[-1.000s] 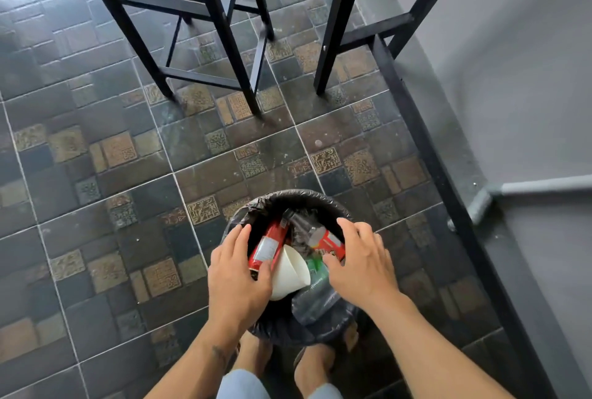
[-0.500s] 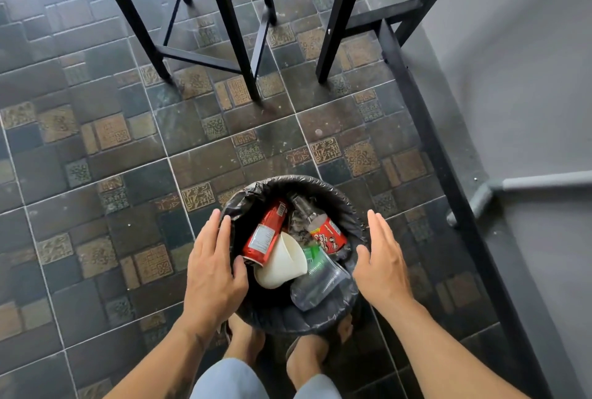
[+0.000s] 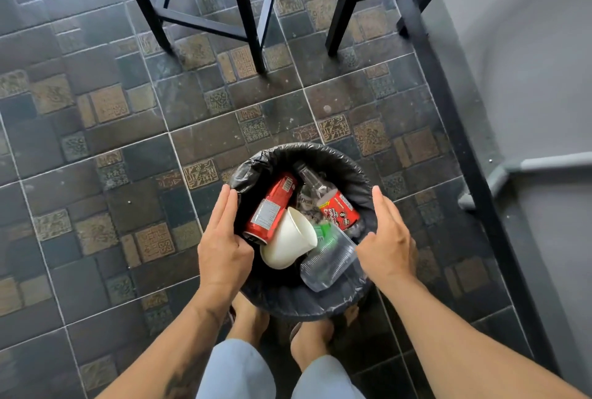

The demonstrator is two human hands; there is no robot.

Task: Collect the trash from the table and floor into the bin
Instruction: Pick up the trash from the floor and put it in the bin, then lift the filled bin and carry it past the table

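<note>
A round bin (image 3: 298, 152) lined with a black bag stands on the tiled floor just in front of my feet. Inside lie a red can (image 3: 272, 206), a white paper cup (image 3: 290, 243), a clear bottle with a red label (image 3: 336, 206) and a crumpled clear plastic cup (image 3: 326, 262). My left hand (image 3: 222, 238) rests flat against the bin's left rim, fingers straight. On the right side of the rim sits my right hand (image 3: 389, 241), also flat. Neither hand holds anything.
Black metal stool legs (image 3: 246, 14) stand on the floor beyond the bin. A black table frame (image 3: 448, 110) runs along the grey wall on the right, with a grey pipe (image 3: 512, 168) low on the wall. My bare feet (image 3: 307, 344) are under the bin's near edge.
Both hands have come out of the bin, leaving the trash inside, and spread apart to its left and right rim. The view has drawn closer to the bin.
</note>
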